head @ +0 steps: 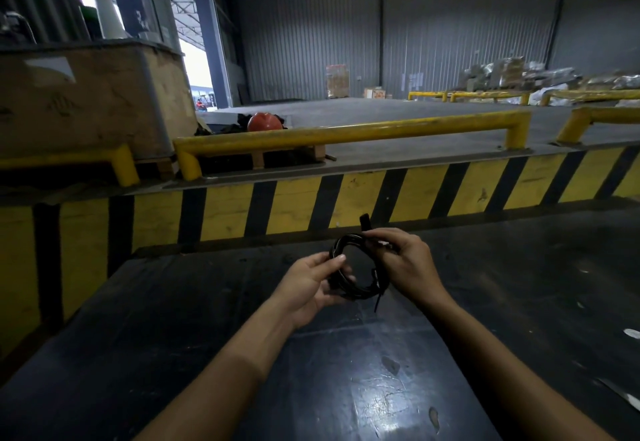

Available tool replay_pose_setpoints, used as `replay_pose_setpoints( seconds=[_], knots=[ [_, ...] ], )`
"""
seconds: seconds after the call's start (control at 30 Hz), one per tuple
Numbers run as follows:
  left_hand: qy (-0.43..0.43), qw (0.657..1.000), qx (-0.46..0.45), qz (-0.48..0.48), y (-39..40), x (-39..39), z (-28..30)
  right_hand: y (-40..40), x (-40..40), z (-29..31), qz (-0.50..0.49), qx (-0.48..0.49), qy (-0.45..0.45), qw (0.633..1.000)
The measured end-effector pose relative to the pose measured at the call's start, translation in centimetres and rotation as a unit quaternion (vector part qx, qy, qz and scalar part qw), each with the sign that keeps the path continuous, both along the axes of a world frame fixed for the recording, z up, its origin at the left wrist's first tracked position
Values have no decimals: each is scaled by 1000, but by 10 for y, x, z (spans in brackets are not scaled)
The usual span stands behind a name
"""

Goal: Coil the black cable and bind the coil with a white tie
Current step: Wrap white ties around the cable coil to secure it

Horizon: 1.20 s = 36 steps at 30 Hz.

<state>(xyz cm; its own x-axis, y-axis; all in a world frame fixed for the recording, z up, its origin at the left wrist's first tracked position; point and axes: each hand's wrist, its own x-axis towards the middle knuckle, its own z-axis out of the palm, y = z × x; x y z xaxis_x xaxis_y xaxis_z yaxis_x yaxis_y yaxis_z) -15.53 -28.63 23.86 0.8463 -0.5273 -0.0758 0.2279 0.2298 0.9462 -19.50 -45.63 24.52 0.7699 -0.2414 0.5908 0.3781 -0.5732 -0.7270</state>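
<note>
The black cable (349,250) is wound into a small round coil held above the dark table (207,319). My left hand (311,284) grips the coil's left side, thumb on top. My right hand (405,260) pinches the coil's upper right side, where a small white piece, perhaps the tie (383,243), shows between the fingers. One black plug end (364,221) sticks up past my right fingers. A thin dark strand (379,298) hangs down from the coil's lower right side.
A yellow and black striped wall (346,201) rises just behind the table. Yellow guard rails (346,132) run above it, with a red hard hat (265,122) and a large crate (86,94) behind them. Small pale scraps (632,333) lie at the table's right edge.
</note>
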Motion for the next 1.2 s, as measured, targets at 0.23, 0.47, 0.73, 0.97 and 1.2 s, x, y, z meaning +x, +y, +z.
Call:
replay_pose_setpoints(
  seconds=[0.23, 0.47, 0.73, 0.97, 1.2],
  knots=[
    [-29, 996, 37, 74, 6, 7, 5, -15, -11, 28, 28, -68, 41, 996],
    [-47, 995, 49, 69, -1, 1, 12, -1, -20, 24, 63, -209, 119, 969],
    [-66, 994, 66, 63, -3, -5, 8, 14, -13, 16, 7, -274, 89, 958],
    [-58, 997, 51, 26, 3, -3, 9, 23, -22, 5, -66, -317, -14, 946],
    [-17, 997, 24, -69, 8, 1, 8, 17, -20, 4, -69, -312, -48, 946]
  ],
)
